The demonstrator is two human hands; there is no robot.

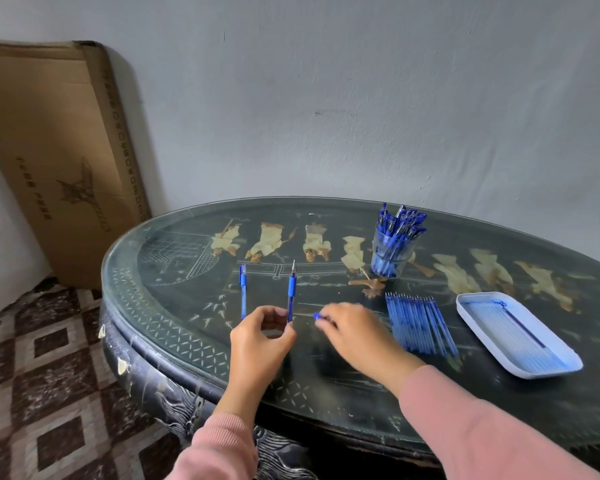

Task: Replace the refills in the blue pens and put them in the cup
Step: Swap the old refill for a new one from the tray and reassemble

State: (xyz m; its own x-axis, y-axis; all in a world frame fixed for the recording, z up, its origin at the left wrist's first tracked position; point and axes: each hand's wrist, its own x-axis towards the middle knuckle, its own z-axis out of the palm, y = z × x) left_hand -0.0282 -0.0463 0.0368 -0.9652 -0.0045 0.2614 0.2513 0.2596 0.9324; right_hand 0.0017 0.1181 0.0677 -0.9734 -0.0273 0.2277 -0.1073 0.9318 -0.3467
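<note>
Left hand (260, 337): pen (291, 292); right hand (355, 332): cap (317, 316).

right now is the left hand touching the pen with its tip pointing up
Touching. The head view shows the left hand pinching the lower end of the upright blue pen between thumb and fingertips.

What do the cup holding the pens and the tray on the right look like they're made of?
The cup looks like clear plastic or glass: the pens show through its wall. The tray is probably pale blue-white plastic, matte, with a moulded raised rim and rounded corners.
</note>
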